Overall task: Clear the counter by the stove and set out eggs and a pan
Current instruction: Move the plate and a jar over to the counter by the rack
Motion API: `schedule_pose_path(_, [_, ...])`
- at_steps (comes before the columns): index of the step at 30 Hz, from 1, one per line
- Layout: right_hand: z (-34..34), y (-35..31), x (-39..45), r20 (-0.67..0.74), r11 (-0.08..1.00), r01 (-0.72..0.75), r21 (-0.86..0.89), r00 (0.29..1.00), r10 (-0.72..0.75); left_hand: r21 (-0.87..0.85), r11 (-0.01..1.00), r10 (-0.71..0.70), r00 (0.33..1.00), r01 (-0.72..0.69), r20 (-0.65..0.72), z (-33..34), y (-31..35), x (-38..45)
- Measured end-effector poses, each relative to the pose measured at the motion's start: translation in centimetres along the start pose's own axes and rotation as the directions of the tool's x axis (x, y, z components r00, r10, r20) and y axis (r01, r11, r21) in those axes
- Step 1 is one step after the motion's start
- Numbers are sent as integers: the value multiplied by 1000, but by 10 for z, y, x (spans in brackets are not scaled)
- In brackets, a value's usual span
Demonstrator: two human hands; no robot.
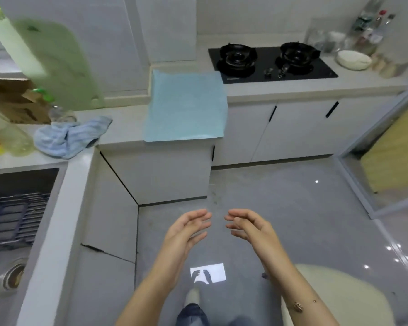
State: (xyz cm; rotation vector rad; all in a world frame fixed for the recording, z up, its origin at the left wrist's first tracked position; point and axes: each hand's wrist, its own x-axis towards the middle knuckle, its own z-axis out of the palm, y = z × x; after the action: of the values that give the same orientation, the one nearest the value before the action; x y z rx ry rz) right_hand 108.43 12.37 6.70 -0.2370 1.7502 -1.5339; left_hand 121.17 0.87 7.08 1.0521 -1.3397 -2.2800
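My left hand [186, 229] and right hand [250, 228] hang released, empty; clearing the tabletop [125, 128] beside the stove [271, 62] seems unstarted—blue cloth [186, 107] next.

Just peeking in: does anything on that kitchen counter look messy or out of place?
Yes. A blue towel lies crumpled near the sink, and a light blue cloth beside the stove hangs over the counter's front edge.

Two hands, left hand [186, 228] and right hand [250, 225]. One black stove [269, 63] with two burners. Two blue cloths: flat cloth [186, 107], crumpled towel [68, 136]. One green cutting board [54, 62]. One white bowl [353, 59]. One sink [12, 231].
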Motion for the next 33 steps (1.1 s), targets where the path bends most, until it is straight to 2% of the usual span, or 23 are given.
schedule_pose_path(6, [-35, -32, 66, -138, 996, 5, 84, 990, 6, 83, 995, -70, 993, 62, 94, 43, 28, 83])
schedule_pose_path(12, [-107, -55, 140, -208, 991, -12, 135, 977, 40, 150, 985, -109, 985, 89, 132, 115, 39, 168])
schedule_pose_path(18, [-218, -95, 213, -260, 985, 11, 172, 965, 34, 233, 970, -114, 972, 64, 206, 238, 54, 253])
schedule_pose_path(22, [-294, -132, 256, -298, 980, 53, 192, 954, 6, 274, 961, -116, 946, 30, 303, 327, 66, 302])
schedule_pose_path(33, [-441, -191, 376, -444, 969, 127, 210, 896, -22, 314, 949, -159, 904, 29, 397, 492, 82, 460])
